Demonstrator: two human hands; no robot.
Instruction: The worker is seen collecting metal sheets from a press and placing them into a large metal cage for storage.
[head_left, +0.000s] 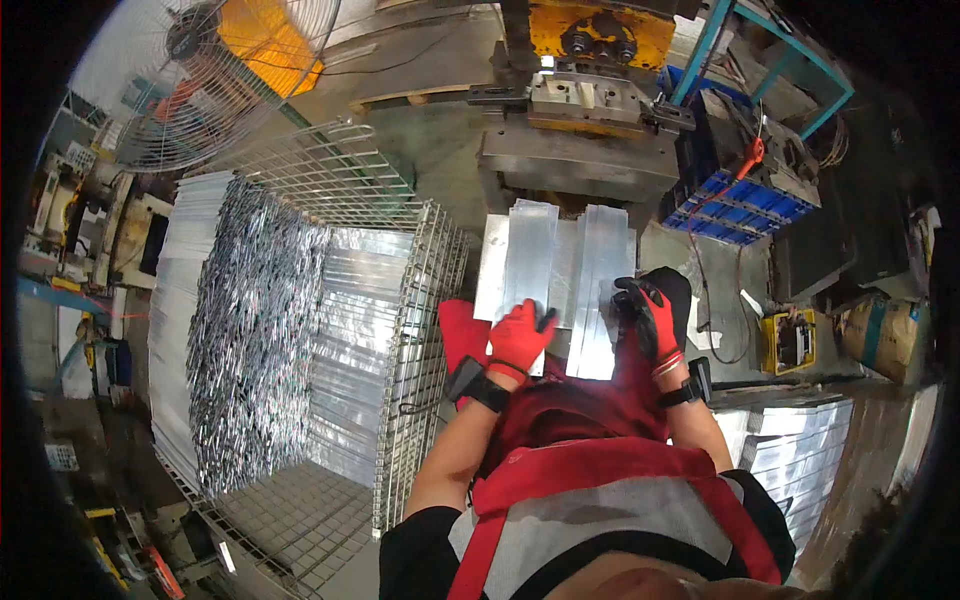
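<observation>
My left hand [521, 338], in a red glove, lies on the near end of a stack of flat metal strips [530, 250]. Its fingers are stretched out and the thumb stands apart. Beside it is a second stack of metal strips [600, 255], its near end bright with glare. My right hand [650, 318], gloved in red and black, is at the right edge of this second stack with its fingers curled in. Whatever those fingers may hold is hidden. Both stacks rest on a pale board [492, 270] in front of me.
A wire mesh cage [420, 300] packed with metal strips [360, 320] stands at left, a large fan [200, 90] behind it. Ahead is a press machine [585, 105]. Right are a blue crate [740, 210], a yellow box [790, 340] and more stacked strips [800, 450].
</observation>
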